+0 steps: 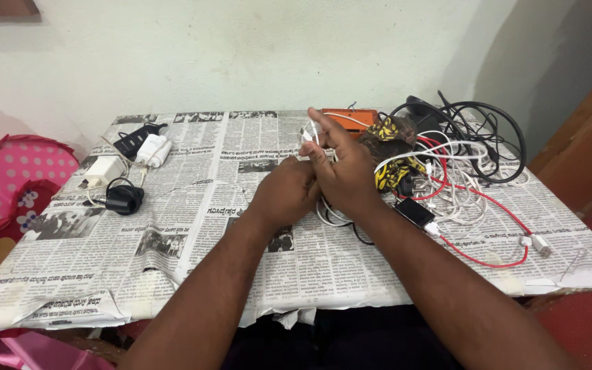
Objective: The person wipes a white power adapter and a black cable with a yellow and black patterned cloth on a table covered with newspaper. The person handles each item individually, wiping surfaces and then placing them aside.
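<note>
1. Far left: a pink dotted chair [8,185] is seen beside the newspaper-covered table [193,226].
2. Left part of table: a black adapter [135,139], two white chargers [153,149] [103,170] and a coiled black cable [124,199] are laid near one another, well apart from the hands.
3. Centre: the left hand [288,192] is curled shut against the right; what it grips cannot be told.
4. The right hand [342,171] is raised, fingers [323,127] extended, with a white cable [307,135] wound about them; its loops [330,214] hang below the hand.
5. Behind: an orange box [351,118] is noted.
6. Right: a tangle of black, white and red cables [457,157] is heaped, with a small black device [414,211] beside it.
</note>
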